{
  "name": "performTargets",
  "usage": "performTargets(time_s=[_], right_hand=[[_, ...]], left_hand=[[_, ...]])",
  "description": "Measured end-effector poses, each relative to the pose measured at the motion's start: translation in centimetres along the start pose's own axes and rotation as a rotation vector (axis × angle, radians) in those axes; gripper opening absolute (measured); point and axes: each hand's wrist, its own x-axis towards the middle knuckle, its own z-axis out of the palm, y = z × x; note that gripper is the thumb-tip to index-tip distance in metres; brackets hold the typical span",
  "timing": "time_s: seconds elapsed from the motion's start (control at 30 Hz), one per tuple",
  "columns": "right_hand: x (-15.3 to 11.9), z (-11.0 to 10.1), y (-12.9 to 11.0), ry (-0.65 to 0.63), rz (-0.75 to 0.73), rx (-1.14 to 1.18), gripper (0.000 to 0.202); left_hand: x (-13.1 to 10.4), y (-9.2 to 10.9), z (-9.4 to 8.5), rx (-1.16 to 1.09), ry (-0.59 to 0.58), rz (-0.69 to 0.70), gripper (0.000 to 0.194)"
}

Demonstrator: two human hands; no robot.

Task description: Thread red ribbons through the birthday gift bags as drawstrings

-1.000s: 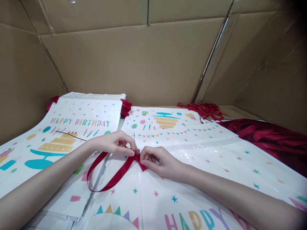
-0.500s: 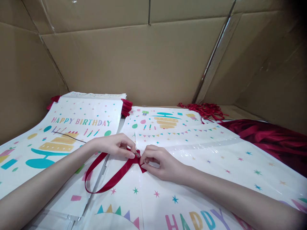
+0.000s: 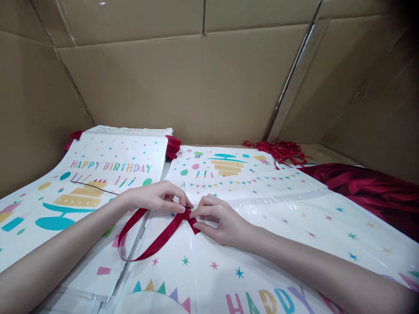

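A dark red ribbon (image 3: 157, 245) curves in a loop over the white printed sheet (image 3: 209, 272), its gathered end between both hands. My left hand (image 3: 163, 197) pinches the ribbon near a small metal wire loop (image 3: 188, 208). My right hand (image 3: 218, 220) closes thumb and fingers on the ribbon's short end, close beside the left fingertips. A thin dark strand (image 3: 93, 187) runs over the left sheet and passes behind my left wrist.
Stacked "HAPPY BIRTHDAY" sheets (image 3: 118, 150) lie at the left, with red ribbon bundles (image 3: 172, 147) at their edges. Thin red strands (image 3: 278, 151) and a pile of wide red ribbon (image 3: 366, 187) lie at the right. Cardboard walls (image 3: 176, 87) rise behind.
The fingertips of both hands have shifted slightly around the ribbon. The hanging ribbon loop has moved a little to the right and up.
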Motion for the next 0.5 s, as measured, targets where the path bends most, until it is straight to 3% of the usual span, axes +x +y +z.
performTargets(time_s=[0.2, 0.5], right_hand=[[-0.07, 0.03, 0.26, 0.015, -0.002, -0.069, 0.017], [-0.05, 0.05, 0.13, 0.008, 0.005, -0.124, 0.019]], left_hand=[[-0.07, -0.28, -0.17, 0.041, -0.022, -0.002, 0.031], [0.15, 0.4, -0.02, 0.121, 0.154, -0.082, 0.033]])
